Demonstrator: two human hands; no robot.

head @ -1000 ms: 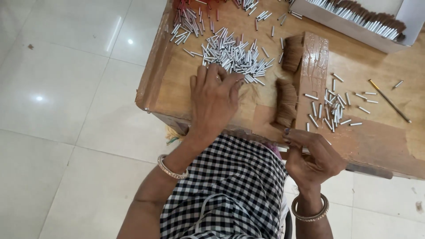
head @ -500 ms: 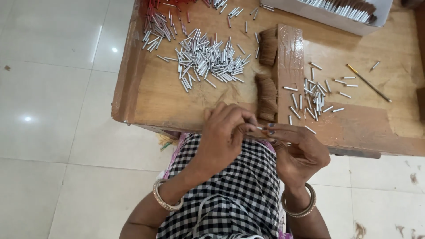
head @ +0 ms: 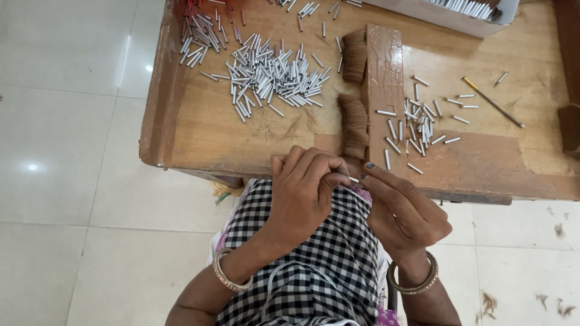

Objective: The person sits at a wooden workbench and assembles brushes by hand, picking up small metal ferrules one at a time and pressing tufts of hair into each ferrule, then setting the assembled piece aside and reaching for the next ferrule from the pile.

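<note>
My left hand (head: 305, 190) and my right hand (head: 403, 211) meet over my lap, just in front of the wooden table's near edge (head: 254, 166). Between their fingertips they pinch one small silver metal tube (head: 351, 178). The left hand's fingers curl around one end and the right hand's thumb and forefinger close on the other. A large heap of the same silver tubes (head: 266, 75) lies on the table's left half. A smaller scatter of tubes (head: 417, 124) lies to the right of a raised wooden block (head: 382, 78). Two tufts of brown bristle (head: 354, 124) lie against that block.
A white tray of filled tubes (head: 459, 13) stands at the table's far edge. A thin brass-coloured stick (head: 492, 101) lies at the right. More tubes, some red, lie at the far left corner (head: 199, 33). White floor tiles surround the table.
The left hand left the tube heap on the table and came back to my lap, joining the right hand. Both now pinch one tube.
</note>
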